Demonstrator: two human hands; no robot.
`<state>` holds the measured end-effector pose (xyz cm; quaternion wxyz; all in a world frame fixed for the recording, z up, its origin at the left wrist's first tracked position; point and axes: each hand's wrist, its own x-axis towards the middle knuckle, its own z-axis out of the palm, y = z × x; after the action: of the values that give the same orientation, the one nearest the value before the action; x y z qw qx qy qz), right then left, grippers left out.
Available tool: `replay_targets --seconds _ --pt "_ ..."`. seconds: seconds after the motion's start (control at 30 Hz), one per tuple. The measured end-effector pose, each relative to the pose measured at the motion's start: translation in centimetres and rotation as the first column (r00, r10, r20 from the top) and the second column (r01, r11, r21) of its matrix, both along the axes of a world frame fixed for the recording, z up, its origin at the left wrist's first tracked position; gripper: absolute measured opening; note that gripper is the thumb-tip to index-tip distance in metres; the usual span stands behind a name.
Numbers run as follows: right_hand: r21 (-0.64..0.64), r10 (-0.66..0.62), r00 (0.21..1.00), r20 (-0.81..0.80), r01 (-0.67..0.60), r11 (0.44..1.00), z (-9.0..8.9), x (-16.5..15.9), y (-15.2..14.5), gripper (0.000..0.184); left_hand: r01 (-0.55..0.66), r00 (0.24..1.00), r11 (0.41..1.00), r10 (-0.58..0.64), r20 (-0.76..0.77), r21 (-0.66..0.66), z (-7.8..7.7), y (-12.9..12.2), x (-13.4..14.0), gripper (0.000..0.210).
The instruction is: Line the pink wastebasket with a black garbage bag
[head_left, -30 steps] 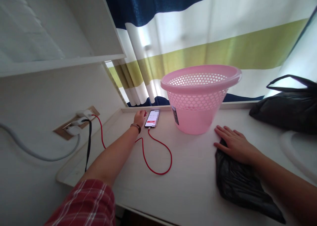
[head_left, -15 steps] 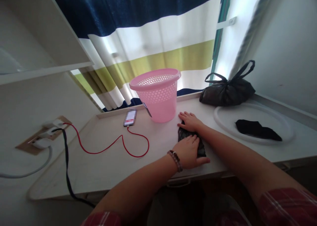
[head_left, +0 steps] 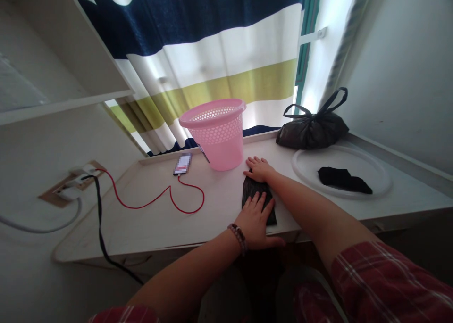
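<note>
A folded black plastic bag (head_left: 255, 190) lies flat on the white desk, close to its front edge. My left hand (head_left: 255, 219), with a beaded bracelet at the wrist, rests palm down on the near part of the bag, fingers spread. At the far end of the bag, my right hand (head_left: 260, 169) presses down with its fingers stretched out. Parts of the bag are hidden under both hands. Just behind and to the left stands a pink plastic basket (head_left: 226, 146) with a perforated upper wall.
A tied black bag (head_left: 313, 130) sits at the back right. In front of it, a pale ring (head_left: 384, 191) surrounds a piece of black material (head_left: 343, 180). A phone (head_left: 183, 164) on a red cable (head_left: 184, 211) lies left. Plugs fill a wall socket (head_left: 56, 195).
My left hand has slid toward the desk's front edge, its fingers now more spread, and the bag looks flatter and smoother. The view has shifted slightly.
</note>
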<state>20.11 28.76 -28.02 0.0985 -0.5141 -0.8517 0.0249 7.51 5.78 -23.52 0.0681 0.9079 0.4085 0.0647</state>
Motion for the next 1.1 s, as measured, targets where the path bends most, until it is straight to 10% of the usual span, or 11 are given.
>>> replay_targets --seconds 0.4,0.7,1.1 --pt "-0.073 -0.172 0.787 -0.592 0.16 0.984 1.3 2.8 -3.8 0.056 0.022 0.999 0.999 -0.023 0.024 0.026 -0.1 -0.7 0.0 0.099" --pt "-0.012 -0.124 0.964 -0.236 0.125 0.992 1.4 4.9 -13.0 0.052 0.041 0.999 0.999 -0.041 0.0 0.036 -1.0 -1.1 -0.2 0.084" --pt "-0.044 -0.174 0.985 0.007 0.174 0.984 0.8 4.9 -24.5 0.06 -0.084 0.996 0.996 0.084 0.032 0.0 -3.1 -5.8 -3.6 0.089"
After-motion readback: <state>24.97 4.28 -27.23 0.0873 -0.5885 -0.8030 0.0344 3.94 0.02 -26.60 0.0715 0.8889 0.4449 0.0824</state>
